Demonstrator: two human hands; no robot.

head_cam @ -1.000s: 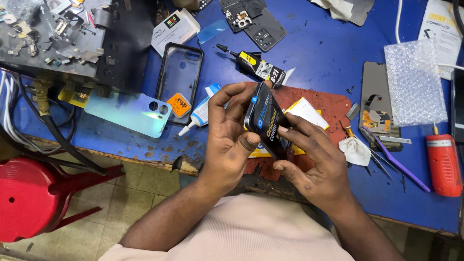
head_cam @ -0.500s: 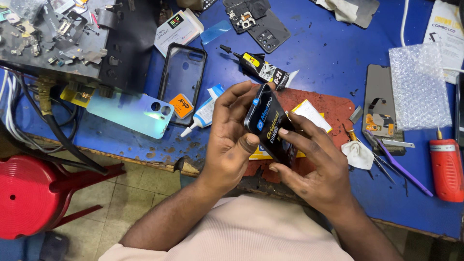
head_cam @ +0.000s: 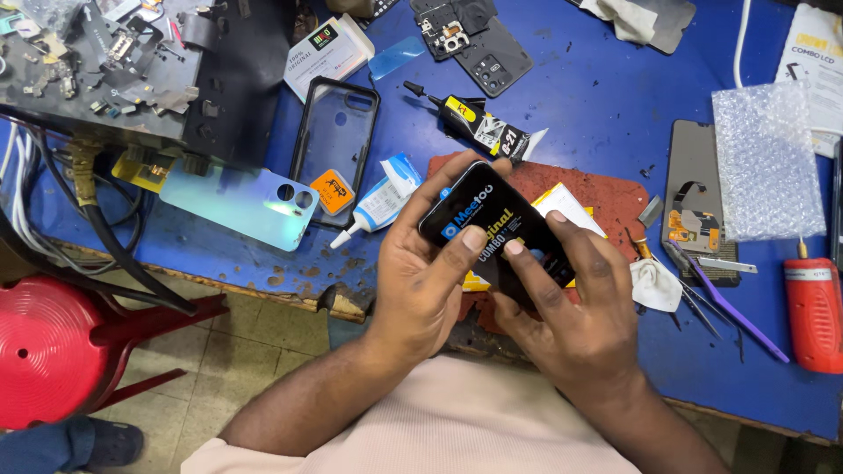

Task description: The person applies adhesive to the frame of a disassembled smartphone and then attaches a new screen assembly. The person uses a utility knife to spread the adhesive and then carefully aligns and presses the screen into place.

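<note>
A black phone screen (head_cam: 496, 230) is held with both hands above a red mat (head_cam: 606, 195) on the blue table (head_cam: 597, 96). The left hand (head_cam: 421, 281) is closed around the left end of the screen, its thumb pressed on the glass. The right hand (head_cam: 571, 320) is clamped on the lower right end, with the fingers (head_cam: 580, 241) laid together over the edge and the thumb on the front. Left of the mat a small white glue tube (head_cam: 378, 200) is seen, then an empty black phone case (head_cam: 338, 145) and a pale green back cover (head_cam: 241, 204). Just above the mat a black glue tube (head_cam: 479, 125) lies. Right of the mat a purple tool (head_cam: 733, 307), a sheet of bubble wrap (head_cam: 768, 162) and a red cylinder-shaped object (head_cam: 812, 312) are placed.
</note>
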